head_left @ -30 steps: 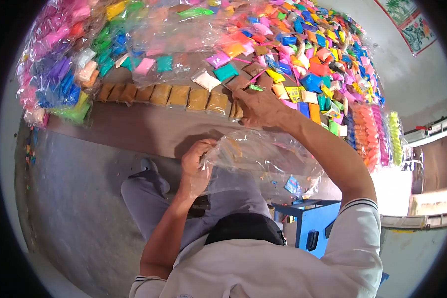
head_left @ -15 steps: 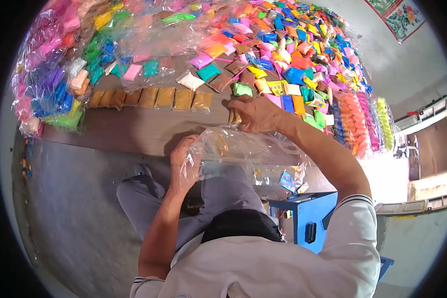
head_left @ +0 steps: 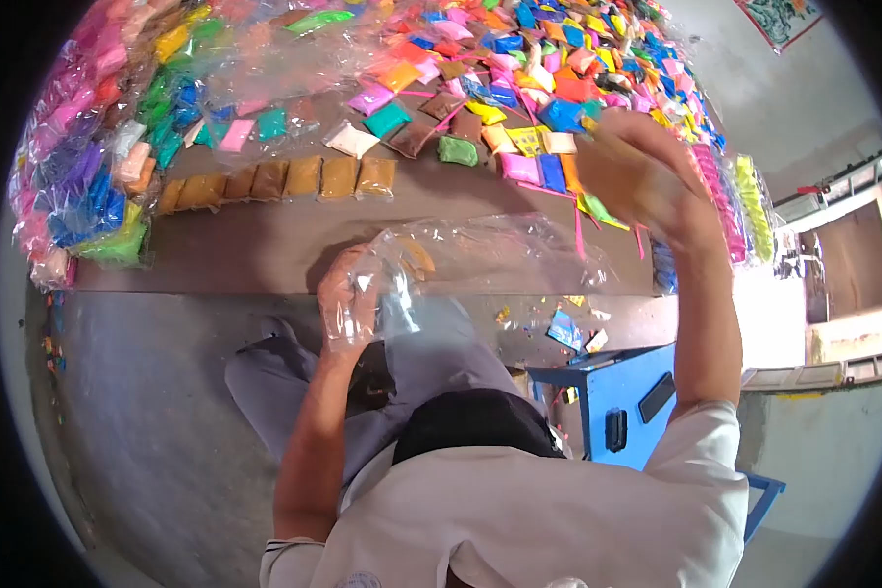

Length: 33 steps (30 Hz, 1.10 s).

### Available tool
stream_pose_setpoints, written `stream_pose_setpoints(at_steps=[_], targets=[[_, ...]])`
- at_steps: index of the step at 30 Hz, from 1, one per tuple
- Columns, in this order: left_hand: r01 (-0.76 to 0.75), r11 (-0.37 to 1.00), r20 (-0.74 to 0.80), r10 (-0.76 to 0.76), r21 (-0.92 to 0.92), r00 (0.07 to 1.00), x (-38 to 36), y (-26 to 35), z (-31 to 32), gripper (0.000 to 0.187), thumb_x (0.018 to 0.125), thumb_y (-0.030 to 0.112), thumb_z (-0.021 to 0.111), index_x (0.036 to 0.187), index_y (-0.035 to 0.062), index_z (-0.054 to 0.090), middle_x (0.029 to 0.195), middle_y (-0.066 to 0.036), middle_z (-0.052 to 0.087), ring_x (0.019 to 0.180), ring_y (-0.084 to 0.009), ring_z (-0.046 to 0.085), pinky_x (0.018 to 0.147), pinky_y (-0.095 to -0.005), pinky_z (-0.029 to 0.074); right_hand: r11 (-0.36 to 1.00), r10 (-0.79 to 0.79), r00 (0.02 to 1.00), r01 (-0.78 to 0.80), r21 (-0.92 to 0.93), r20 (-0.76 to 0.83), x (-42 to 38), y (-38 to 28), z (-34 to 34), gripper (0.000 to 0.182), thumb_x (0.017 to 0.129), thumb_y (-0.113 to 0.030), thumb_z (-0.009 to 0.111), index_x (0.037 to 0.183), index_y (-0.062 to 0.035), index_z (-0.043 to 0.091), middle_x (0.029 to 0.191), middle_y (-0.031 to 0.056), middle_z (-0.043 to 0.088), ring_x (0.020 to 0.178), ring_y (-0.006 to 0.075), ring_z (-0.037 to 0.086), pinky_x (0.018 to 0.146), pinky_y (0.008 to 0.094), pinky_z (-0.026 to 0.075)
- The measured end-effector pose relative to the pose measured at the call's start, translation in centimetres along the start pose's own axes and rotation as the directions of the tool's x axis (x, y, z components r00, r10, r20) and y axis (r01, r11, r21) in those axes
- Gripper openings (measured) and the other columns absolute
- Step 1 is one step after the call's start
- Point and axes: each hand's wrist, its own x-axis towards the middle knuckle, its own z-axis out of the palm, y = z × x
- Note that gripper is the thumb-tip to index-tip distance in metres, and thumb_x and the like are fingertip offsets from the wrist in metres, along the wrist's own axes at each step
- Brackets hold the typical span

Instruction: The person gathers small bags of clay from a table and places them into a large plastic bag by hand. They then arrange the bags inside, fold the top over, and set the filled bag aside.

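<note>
My left hand (head_left: 348,294) is closed on the end of a clear plastic bag (head_left: 500,245), its fingers partly behind the film. The bag lies stretched to the right along the table's front edge, with a brownish curved shape near its left part. My right hand (head_left: 647,171) is raised over the right side of the pile, smeared by motion, so what it holds cannot be made out. A row of brown-gold packets (head_left: 304,177) lies behind the bag on the brown table (head_left: 225,245). A green packet (head_left: 457,150) sits to the right of the row.
A large heap of colourful packets (head_left: 568,59) covers the back right. Clear bags of coloured packets (head_left: 98,196) stand at the left. A blue stool-like box (head_left: 617,402) with a black phone-like object (head_left: 657,398) is at the front right, beside my legs.
My right hand has moved from beside the bag's opening up and right over the pile. My left hand keeps hold of the bag, which now lies flatter. The view has shifted slightly.
</note>
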Motion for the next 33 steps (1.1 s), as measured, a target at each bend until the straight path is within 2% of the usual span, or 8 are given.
stream_pose_setpoints(at_steps=[4,9,12,15,18,21,26,33], targets=[[0.031,0.997,-0.029,-0.033,-0.066,0.999,-0.2,-1.2,0.1,0.017,0.086,0.006,0.066,0.1,-0.0035,0.065,0.103,-0.013,0.066,0.096,-0.0228,0.064,0.088,-0.0328,0.049,0.931,-0.095,0.909,-0.064,0.359,0.406,-8.7,-3.5,3.4,0.066,0.073,-0.035,0.069,0.125,0.0033,0.058,0.12,0.0123,0.061,0.11,0.0206,0.06,0.091,0.0336,0.048],[-0.303,0.919,0.067,0.296,0.252,0.953,0.0,-1.8,-0.5,0.013,0.086,0.006,0.066,0.096,-0.0013,0.064,0.102,-0.013,0.066,0.097,-0.0241,0.063,0.086,-0.0332,0.049,0.871,0.312,0.706,-0.48,0.106,0.636,-11.7,1.1,10.9,0.066,0.069,-0.009,0.07,0.133,-0.0037,0.053,0.106,0.0068,0.062,0.091,0.0136,0.058,0.081,0.029,0.049],[0.024,0.997,-0.003,-0.024,0.075,1.0,-0.3,0.3,0.0,0.014,0.088,0.007,0.064,0.098,-0.0021,0.064,0.101,-0.013,0.066,0.093,-0.026,0.064,0.084,-0.0337,0.05,0.792,0.393,0.806,-0.541,0.283,0.443,-10.4,3.1,12.9,0.064,0.072,-0.002,0.067,0.134,-0.003,0.051,0.102,0.0036,0.06,0.089,0.0102,0.056,0.079,0.0271,0.048],[-0.146,0.94,0.079,0.128,0.308,0.989,0.1,1.8,-0.6,0.015,0.088,0.005,0.06,0.1,-0.0031,0.064,0.1,-0.013,0.066,0.091,-0.0242,0.064,0.085,-0.0321,0.049,0.827,0.444,0.865,-0.496,0.264,0.233,-7.7,2.3,12.5,0.069,0.07,-0.011,0.074,0.135,-0.0057,0.052,0.112,0.0028,0.056,0.103,0.0131,0.054,0.092,0.029,0.044],[-0.086,0.995,0.045,0.084,0.055,0.995,-0.1,-0.8,-0.5,0.016,0.086,0.0,0.058,0.1,-0.0046,0.063,0.101,-0.013,0.066,0.093,-0.0217,0.064,0.085,-0.0309,0.049,0.972,0.145,0.987,-0.154,0.176,0.063,-5.5,1.7,11.4,0.06,0.075,0.001,0.066,0.133,-0.0045,0.053,0.106,0.0022,0.061,0.092,0.0086,0.056,0.082,0.0263,0.049],[-0.089,0.995,0.047,0.087,0.049,0.995,-0.2,-0.3,-0.3,0.016,0.086,-0.002,0.057,0.1,-0.0051,0.063,0.102,-0.013,0.066,0.094,-0.0209,0.063,0.085,-0.0302,0.049,0.881,0.336,0.94,-0.293,0.372,-0.054,-2.7,0.5,10.9,0.067,0.07,-0.013,0.072,0.134,-0.0021,0.052,0.113,0.0028,0.056,0.104,0.0137,0.054,0.094,0.0302,0.044],[-0.017,0.995,0.048,0.012,0.097,0.999,-0.1,0.8,-0.3,0.013,0.088,0.002,0.061,0.099,-0.005,0.064,0.102,-0.013,0.066,0.097,-0.0214,0.064,0.086,-0.0309,0.049,0.746,0.59,0.792,-0.61,0.267,0.158,0.8,4.5,11.1,0.044,0.079,-0.017,0.07,0.12,-0.0049,0.061,0.093,-0.0019,0.06,0.073,0.0069,0.053,0.06,0.023,0.042],[-0.129,0.983,0.044,0.125,0.133,0.991,0.0,1.0,-0.4,0.014,0.089,0.005,0.063,0.099,-0.0046,0.065,0.103,-0.014,0.068,0.097,-0.0221,0.065,0.086,-0.0313,0.05,0.682,0.663,0.714,-0.7,0.211,0.224,3.6,9.2,12.5,0.05,0.087,-0.038,0.064,0.124,-0.0058,0.057,0.096,0.0029,0.062,0.07,0.0111,0.055,0.058,0.0245,0.044]])
